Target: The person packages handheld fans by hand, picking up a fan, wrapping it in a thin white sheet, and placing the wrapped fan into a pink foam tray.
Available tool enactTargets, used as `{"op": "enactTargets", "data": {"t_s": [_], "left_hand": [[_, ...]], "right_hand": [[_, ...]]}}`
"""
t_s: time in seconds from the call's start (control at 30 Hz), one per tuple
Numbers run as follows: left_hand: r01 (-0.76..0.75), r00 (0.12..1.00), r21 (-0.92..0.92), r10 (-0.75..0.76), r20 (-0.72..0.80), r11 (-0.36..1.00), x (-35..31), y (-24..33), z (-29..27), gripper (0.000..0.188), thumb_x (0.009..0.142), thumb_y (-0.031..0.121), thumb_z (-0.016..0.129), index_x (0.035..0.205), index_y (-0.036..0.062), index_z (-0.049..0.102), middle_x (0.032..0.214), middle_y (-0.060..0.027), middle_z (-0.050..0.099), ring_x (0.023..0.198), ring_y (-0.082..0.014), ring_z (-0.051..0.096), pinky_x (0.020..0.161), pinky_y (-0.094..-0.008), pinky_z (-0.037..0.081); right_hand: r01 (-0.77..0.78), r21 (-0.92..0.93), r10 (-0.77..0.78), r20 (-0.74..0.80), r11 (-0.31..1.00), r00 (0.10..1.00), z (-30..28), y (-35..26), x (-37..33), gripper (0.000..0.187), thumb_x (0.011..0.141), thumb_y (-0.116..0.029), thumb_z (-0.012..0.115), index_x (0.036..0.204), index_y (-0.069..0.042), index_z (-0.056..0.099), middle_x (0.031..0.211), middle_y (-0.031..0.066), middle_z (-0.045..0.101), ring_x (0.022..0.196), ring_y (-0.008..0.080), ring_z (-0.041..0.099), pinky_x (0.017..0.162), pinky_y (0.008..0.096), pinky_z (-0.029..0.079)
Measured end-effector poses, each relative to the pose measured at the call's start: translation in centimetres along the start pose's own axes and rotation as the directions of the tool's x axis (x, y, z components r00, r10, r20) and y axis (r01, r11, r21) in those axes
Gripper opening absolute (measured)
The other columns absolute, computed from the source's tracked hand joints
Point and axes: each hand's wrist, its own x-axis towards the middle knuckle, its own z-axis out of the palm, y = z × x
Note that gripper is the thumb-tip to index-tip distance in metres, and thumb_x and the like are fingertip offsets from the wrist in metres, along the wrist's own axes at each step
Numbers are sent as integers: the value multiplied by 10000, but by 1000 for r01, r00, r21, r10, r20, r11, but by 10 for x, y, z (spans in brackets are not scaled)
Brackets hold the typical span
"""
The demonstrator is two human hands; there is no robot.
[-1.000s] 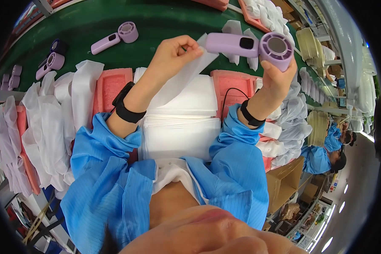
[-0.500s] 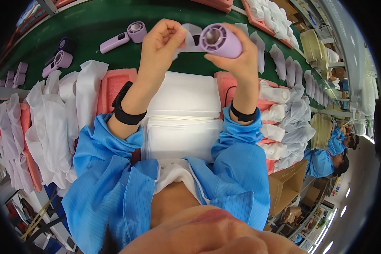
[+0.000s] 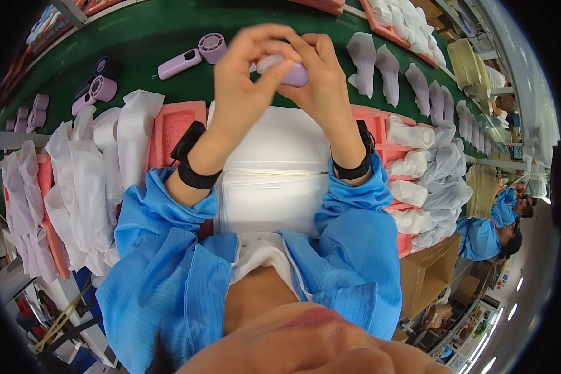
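L hand (image 3: 246, 71) & R hand (image 3: 322, 84) closed round lilac handheld fan (image 3: 297, 76), top ctr of frame

L fingers curled in, thumb pressed on fan; R fingers bent over its top w/ thumb underneath, both sets of tips close together; most of fan hidden, can't tell if wrapped; black bands (image 3: 201, 179) on both wrists; green counter (image 3: 149, 37) spans top of frame, w/ bare fan (image 3: 176, 65) lying upper L, more bare fans (image 3: 103, 89) incl a dark one nr far L, row of wrapped fans (image 3: 360, 59) upper R; white sheets (image 3: 271, 140) stacked mid-frame btwn pink foam trays (image 3: 161, 134); white-wrapped items (image 3: 75, 187) pile up both sides; cardboard box (image 3: 427, 274) lower R, ppl in blue (image 3: 479, 238) at R edge
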Motion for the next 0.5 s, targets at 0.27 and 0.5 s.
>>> {"op": "enactTargets", "data": {"t_s": [0.27,0.5], "left_hand": [[-325,945,505,301,131,800,-11,-2,9,247,740,-70,625,942,66,667,805,-47,659,711,-194,598,620,-266,475],[-263,963,427,210,169,865,-16,-6,13,260,740,-56,668,975,55,666,960,-67,647,754,-168,620,636,-245,478]], "right_hand": [[92,-125,-103,-82,988,991,3,10,-1,637,588,-124,821,1180,-44,599,1018,109,542,803,269,614,630,342,520],[128,-11,-128,-123,992,984,9,36,4,551,612,-99,791,1121,-30,588,1003,127,573,805,290,612,677,339,515]]}}
